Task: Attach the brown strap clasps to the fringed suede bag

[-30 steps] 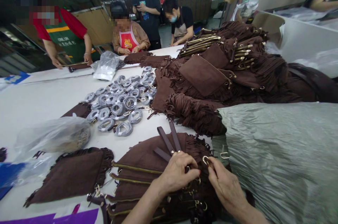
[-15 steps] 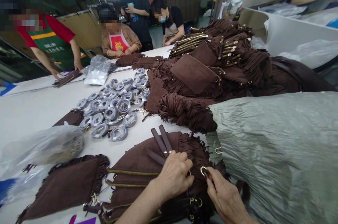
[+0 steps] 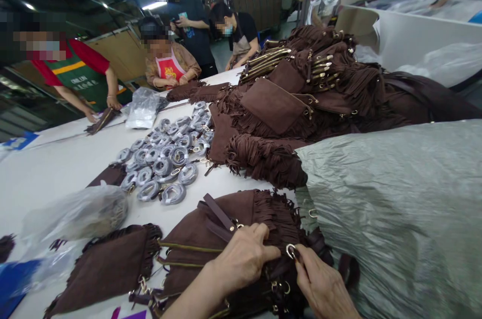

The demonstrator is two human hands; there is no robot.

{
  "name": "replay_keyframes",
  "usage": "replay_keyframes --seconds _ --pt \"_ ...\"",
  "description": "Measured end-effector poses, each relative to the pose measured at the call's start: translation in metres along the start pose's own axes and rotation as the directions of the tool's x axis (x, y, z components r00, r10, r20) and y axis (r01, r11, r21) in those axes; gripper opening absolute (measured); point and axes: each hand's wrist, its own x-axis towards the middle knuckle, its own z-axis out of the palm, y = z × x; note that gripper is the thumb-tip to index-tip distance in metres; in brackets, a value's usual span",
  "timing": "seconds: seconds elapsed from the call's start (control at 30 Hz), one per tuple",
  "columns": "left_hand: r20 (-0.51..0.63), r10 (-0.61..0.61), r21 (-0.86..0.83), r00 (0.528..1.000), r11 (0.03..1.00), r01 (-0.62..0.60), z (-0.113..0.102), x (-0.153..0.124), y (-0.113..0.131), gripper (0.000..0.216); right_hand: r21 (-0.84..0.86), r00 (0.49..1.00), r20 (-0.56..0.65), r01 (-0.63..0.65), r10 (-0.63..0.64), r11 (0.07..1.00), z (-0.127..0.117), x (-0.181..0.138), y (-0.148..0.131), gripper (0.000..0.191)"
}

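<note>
My left hand [image 3: 243, 254] is closed at the end of a dark brown strap [image 3: 216, 213] with small rivets and metal hardware. Its fingertips are mostly hidden, and one finger points toward my right hand. A gold-coloured metal ring [image 3: 291, 251] is pinched between the thumb and fingers of my right hand [image 3: 320, 279]. Beneath both hands lie stacked dark brown fringed pouches [image 3: 226, 208] with brass zippers. Left of the stack, a single fringed pouch [image 3: 109, 269] lies flat on the white table [image 3: 56, 168].
Several wrapped strap coils [image 3: 173, 193] cover mid-table. A high heap of fringed pouches [image 3: 274, 103] stands behind them. A grey-green plastic sheet [image 3: 399, 198] spreads on the right, and a clear bag [image 3: 75, 208] lies left. Several co-workers stand or sit along the far side.
The strap at my left hand has swung left and lower, and that hand's finger has stretched toward the ring. My right hand keeps its hold. The view has shifted slightly.
</note>
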Motion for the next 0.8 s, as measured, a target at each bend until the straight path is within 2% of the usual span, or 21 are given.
replay_keyframes --seconds 0.07,0.13,0.23,0.37,0.5,0.63,0.8 --pt "0.031 0.064 0.054 0.997 0.996 -0.066 -0.002 0.003 0.006 0.018 0.001 1.000 -0.001 0.002 -0.002 1.000 -0.001 0.001 0.001 0.025" --pt "0.066 0.063 0.093 0.996 0.993 -0.069 -0.004 0.007 0.011 0.015 0.005 1.000 0.006 -0.004 0.004 1.000 -0.002 0.001 0.002 0.025" --pt "0.071 0.010 0.099 0.997 0.995 -0.017 -0.005 0.011 0.017 0.018 0.002 1.000 0.001 -0.009 0.009 1.000 -0.002 -0.002 0.006 0.024" --pt "0.039 -0.048 0.072 0.998 0.996 0.045 -0.003 0.013 0.016 0.045 -0.005 1.000 -0.018 -0.014 0.014 1.000 -0.002 -0.005 0.008 0.024" --pt "0.045 -0.080 0.061 0.996 0.995 0.077 -0.003 0.013 0.014 0.031 0.001 1.000 -0.013 -0.027 0.027 1.000 -0.004 -0.006 0.008 0.024" --pt "0.044 -0.122 0.025 0.992 0.992 0.121 -0.005 0.012 0.022 0.049 0.008 0.999 -0.016 -0.037 0.037 0.999 -0.003 -0.007 0.006 0.024" --pt "0.058 -0.108 0.035 0.992 0.994 0.106 -0.002 0.014 0.027 0.025 0.011 0.999 -0.012 -0.044 0.044 0.999 -0.002 -0.006 0.006 0.024"
